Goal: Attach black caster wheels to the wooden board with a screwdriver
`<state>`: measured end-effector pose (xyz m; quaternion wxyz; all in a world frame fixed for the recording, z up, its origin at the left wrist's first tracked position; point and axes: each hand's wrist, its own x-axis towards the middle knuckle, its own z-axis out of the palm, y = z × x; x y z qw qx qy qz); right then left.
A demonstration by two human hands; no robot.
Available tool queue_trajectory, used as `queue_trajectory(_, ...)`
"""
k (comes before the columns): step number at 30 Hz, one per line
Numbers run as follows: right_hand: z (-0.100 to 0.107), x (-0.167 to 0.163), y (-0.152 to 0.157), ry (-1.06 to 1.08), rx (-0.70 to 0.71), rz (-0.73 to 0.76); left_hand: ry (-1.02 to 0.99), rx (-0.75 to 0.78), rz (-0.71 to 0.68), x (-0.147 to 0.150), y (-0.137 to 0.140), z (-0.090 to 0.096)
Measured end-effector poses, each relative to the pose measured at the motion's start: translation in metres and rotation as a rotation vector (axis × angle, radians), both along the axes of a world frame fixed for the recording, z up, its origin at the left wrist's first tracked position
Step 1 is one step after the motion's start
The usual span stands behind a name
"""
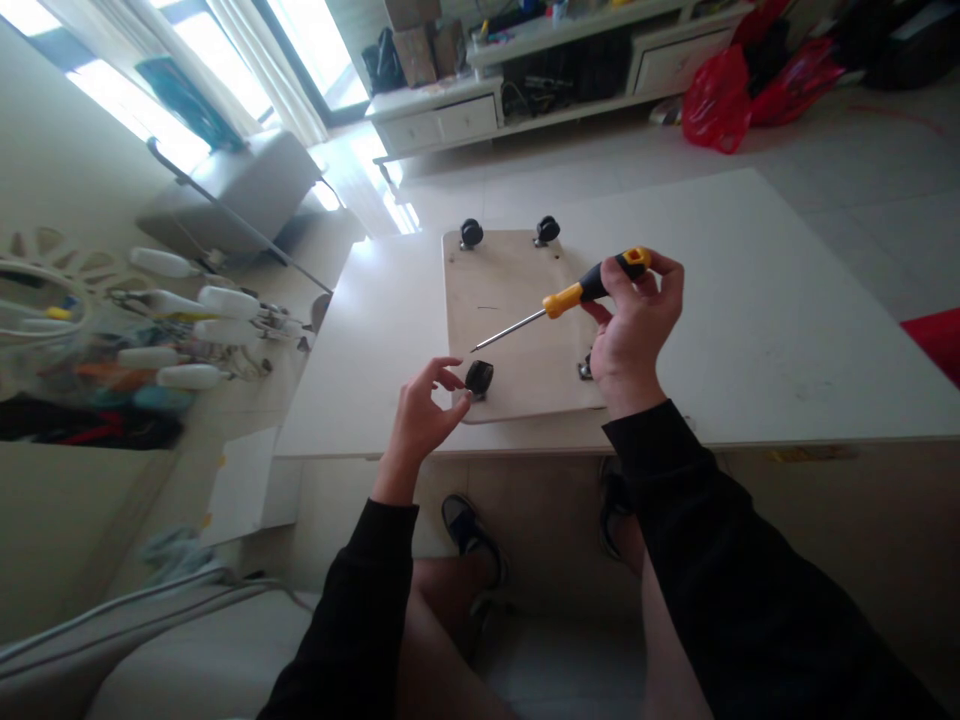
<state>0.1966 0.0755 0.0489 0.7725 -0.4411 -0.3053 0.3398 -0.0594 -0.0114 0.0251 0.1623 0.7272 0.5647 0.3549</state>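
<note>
My right hand [634, 335] grips a screwdriver [562, 300] with a yellow and black handle. Its metal shaft points down and left, the tip just above the front-left caster [478, 377]. Beside that caster is my left hand [427, 410], fingers curved and apart; whether the thumb touches the caster I cannot tell. The caster stands on a pale, flat wooden board [517, 340] with rounded corners. Two black casters, one at the back left [470, 233] and one at the back right [547, 230], stand on its far edge. Another caster [585, 366] is partly hidden by my right wrist.
The board lies on a white table [750, 330], near its front edge. A low white cabinet [442, 118] stands across the room, with red plastic bags [718, 98] to its right. White bottle-shaped items [229, 302] and a grey ottoman [240, 190] are at the left.
</note>
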Motion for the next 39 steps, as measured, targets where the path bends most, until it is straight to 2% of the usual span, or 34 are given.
queue_trajectory(6, -0.018, 0.006, 0.011, -0.077, 0.071, 0.012, 0.005, -0.017, -0.022, -0.001, 0.000, -0.002)
queue_trajectory(11, -0.026, 0.011, 0.018, -0.133, 0.106, 0.037, 0.018, 0.025, 0.003, -0.003, 0.006, -0.006)
queue_trajectory(18, -0.018, 0.006, 0.011, -0.343, 0.172, 0.020, 0.026, -0.020, -0.060, -0.006, 0.007, -0.008)
queue_trajectory(25, -0.003, -0.002, -0.001, -0.392, 0.204, 0.032, 0.020, -0.031, -0.084, -0.007, 0.011, -0.010)
queue_trajectory(34, -0.005, -0.006, -0.002, -0.401, 0.207, 0.074, 0.013, -0.086, -0.133, -0.011, 0.017, -0.013)
queue_trajectory(39, 0.002, -0.013, -0.013, -0.402, 0.198, 0.122, 0.018, -0.078, -0.142, -0.009, 0.018, -0.013)
